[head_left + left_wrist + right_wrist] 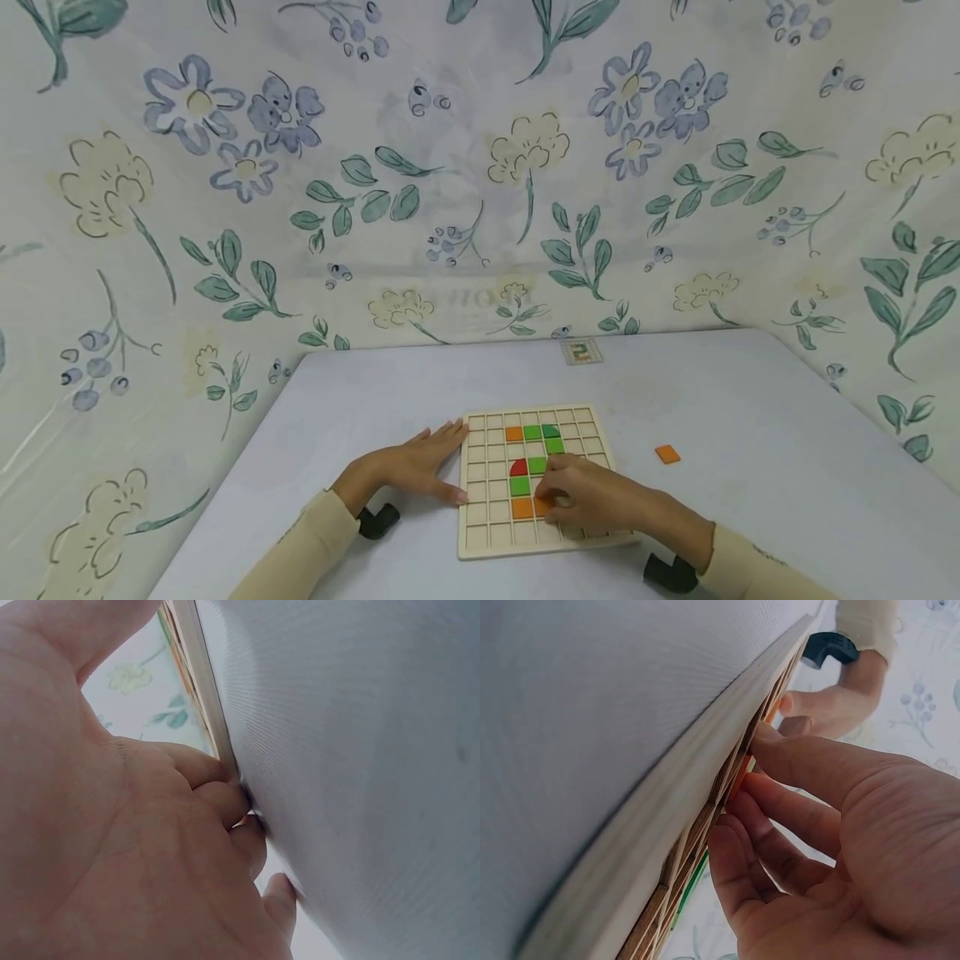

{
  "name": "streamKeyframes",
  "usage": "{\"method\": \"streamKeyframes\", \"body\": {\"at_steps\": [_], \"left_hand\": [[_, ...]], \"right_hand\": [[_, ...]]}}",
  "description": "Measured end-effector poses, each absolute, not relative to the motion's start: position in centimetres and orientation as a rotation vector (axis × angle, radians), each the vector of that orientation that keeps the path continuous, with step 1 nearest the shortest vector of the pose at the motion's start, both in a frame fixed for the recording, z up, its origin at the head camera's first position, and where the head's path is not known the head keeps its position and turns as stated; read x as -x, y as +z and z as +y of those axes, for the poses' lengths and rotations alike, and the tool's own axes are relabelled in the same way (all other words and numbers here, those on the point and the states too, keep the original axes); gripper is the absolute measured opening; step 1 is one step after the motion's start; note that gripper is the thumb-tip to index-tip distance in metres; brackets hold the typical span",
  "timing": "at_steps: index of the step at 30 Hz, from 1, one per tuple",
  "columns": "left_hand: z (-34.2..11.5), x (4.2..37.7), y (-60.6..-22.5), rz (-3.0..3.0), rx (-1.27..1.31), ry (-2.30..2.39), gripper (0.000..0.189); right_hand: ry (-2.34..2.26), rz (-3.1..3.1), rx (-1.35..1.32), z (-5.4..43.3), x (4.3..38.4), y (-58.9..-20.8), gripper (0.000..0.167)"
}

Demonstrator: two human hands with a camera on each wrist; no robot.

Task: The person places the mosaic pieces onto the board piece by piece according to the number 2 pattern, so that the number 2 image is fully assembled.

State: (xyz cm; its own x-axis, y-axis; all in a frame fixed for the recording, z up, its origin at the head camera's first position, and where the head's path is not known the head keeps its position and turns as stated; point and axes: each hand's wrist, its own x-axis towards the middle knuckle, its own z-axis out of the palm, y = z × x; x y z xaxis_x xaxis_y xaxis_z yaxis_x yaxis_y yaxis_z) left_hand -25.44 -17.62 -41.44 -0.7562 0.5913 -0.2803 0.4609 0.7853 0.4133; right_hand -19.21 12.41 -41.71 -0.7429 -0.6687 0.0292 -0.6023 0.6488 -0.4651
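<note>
A square wooden grid board lies on the white table, with orange, green and red tiles set in several of its cells. My left hand rests against the board's left edge, its thumb and fingers spread along the side. Over the lower middle of the grid, my right hand pinches an orange tile between thumb and fingers, right at a cell. Beside that tile sits another orange tile, below a green tile and a red rounded tile. The right hand hides part of the grid.
A loose orange tile lies on the table to the right of the board. Near the table's back edge is a small pattern card printed with a coloured grid. A floral curtain rises behind the table.
</note>
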Motion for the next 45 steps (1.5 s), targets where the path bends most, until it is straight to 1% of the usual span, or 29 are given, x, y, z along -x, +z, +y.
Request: {"method": "streamKeyframes", "body": {"at_steps": [12,19,27,34,41,45], "left_hand": [[-17.5,25.5,-41.0,2.576,-0.807,0.449,0.112],[-17.4,25.8,-41.4,2.579,-0.798,0.456,0.112],[-17.3,25.9,-41.5,2.581,-0.788,0.463,0.112],[-17.4,25.5,-41.6,2.584,-0.756,0.473,0.113],[-17.5,25.4,-41.5,2.578,-0.768,0.473,0.112],[-17.5,25.4,-41.5,2.576,-0.767,0.475,0.112]], "right_hand": [[-0.652,2.743,1.068,12.4,19.1,-41.3,0.020],[-0.625,2.736,1.043,12.6,19.1,-41.1,0.026],[-0.672,2.674,1.134,13.5,19.5,-40.5,0.023],[-0.744,2.697,1.206,16.2,20.2,-40.0,0.016],[-0.763,2.779,1.045,20.1,20.8,-39.3,0.018],[-0.740,2.853,1.023,22.6,21.2,-39.1,0.020]]}}
